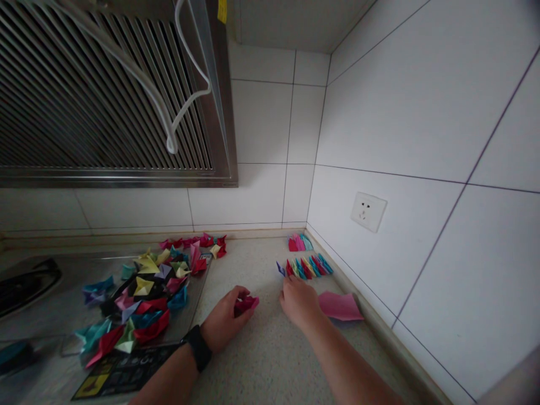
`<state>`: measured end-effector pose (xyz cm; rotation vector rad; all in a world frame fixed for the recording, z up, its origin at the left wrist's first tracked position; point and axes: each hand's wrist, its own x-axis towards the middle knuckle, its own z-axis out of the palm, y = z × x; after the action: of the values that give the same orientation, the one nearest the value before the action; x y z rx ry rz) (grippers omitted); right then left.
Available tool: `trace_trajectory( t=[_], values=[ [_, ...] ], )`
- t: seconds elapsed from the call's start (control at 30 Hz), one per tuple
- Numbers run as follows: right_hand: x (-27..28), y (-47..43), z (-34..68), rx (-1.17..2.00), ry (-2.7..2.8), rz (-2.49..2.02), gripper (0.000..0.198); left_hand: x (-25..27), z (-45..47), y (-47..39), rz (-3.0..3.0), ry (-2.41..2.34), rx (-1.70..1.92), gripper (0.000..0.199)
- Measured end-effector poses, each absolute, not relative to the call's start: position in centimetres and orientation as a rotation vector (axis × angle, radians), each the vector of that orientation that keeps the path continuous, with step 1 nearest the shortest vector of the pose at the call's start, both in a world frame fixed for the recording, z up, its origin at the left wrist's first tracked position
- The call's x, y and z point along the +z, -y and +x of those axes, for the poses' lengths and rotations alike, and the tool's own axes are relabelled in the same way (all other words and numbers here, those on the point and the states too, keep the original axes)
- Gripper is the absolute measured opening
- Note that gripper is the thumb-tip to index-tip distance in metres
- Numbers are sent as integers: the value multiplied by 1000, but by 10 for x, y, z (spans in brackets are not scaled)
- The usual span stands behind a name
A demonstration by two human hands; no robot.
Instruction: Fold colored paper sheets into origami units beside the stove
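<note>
My left hand, with a black watch on its wrist, is closed around a magenta folded paper piece just above the counter. At the left end of a row of coloured folded paper pieces, my right hand has its fingers bent together. Its fingertips meet the row near a blue-purple piece, but what they pinch, if anything, is hidden. A pink paper sheet lies beside my right wrist. Farther back stands a smaller group of red, pink and teal folded pieces.
Many folded paper pieces are heaped on the cooktop at left, with more along the back wall. A range hood with a hanging white cable is overhead. The tiled wall at right carries a socket.
</note>
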<state>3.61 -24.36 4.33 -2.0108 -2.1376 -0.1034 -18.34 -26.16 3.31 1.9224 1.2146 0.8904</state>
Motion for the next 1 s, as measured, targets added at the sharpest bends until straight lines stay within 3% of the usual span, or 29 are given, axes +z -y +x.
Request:
trace_trajectory(
  t=[1.0],
  values=[
    [45, 245, 33, -48, 2064, -2036, 28, 31, -183, 261, 1933, -1206, 891, 37]
  ],
)
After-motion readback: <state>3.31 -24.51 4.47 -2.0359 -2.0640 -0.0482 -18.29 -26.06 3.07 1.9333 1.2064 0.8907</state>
